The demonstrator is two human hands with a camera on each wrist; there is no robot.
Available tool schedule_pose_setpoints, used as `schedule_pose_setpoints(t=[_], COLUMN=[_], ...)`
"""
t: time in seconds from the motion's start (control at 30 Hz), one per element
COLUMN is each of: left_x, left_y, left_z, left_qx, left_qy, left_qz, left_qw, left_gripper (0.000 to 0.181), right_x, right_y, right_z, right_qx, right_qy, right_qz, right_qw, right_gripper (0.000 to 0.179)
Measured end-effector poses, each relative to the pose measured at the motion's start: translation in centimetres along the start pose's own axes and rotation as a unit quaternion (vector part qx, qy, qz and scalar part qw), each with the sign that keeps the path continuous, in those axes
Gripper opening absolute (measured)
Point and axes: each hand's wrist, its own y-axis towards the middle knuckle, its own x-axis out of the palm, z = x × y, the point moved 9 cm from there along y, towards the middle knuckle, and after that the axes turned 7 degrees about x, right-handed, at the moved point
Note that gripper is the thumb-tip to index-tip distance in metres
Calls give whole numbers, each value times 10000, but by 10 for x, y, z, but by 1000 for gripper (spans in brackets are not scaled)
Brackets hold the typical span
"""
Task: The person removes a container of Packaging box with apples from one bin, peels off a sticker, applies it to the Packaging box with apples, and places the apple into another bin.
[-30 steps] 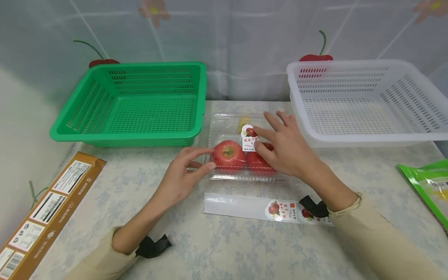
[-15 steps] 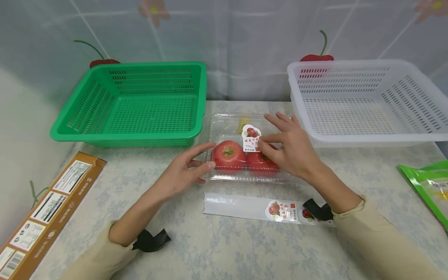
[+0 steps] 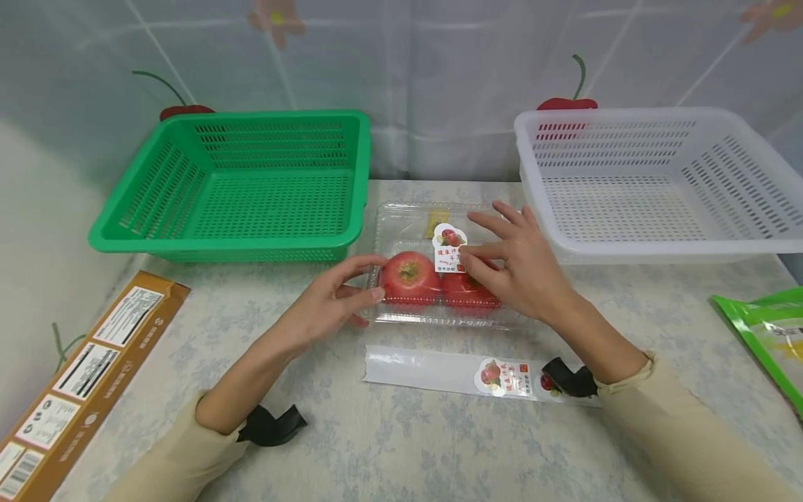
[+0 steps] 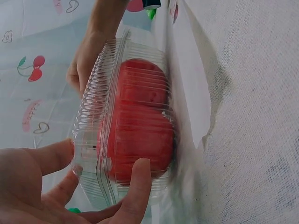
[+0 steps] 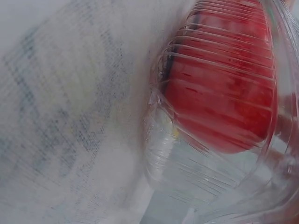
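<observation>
Two red apples lie side by side inside a lidded clear plastic box on the cloth. My left hand holds the box at its left end; in the left wrist view its fingers spread over the lid and the side. On the lid above the apples is a white sticker label with an apple picture and red writing. My right hand pinches that label's right edge between thumb and index finger, the other fingers raised. The right wrist view shows the box's ribbed side close up, with an apple behind it.
A backing strip with labels left on its right part lies in front of the box. Behind stand a green basket at left and a white basket at right. A long brown carton lies left, a green packet right.
The right thumb and index finger have come together on the label's right edge, where they were spread over it before. The left hand has shifted slightly at the box's left end.
</observation>
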Motion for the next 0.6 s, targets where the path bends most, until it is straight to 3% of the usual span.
schedule_pose_setpoints(t=[0.17, 0.6], left_x=[0, -2], left_y=[0, 0], left_z=[-1, -2], left_qx=[-37, -95], left_qy=[14, -1], left_qz=[22, 47], left_qw=[10000, 9999], left_gripper=[49, 47], right_x=[0, 9], right_y=[0, 4], right_z=[2, 2], right_qx=[58, 294], right_qy=[109, -414], right_qz=[-13, -516], right_qw=[9999, 9974], right_gripper=[17, 40])
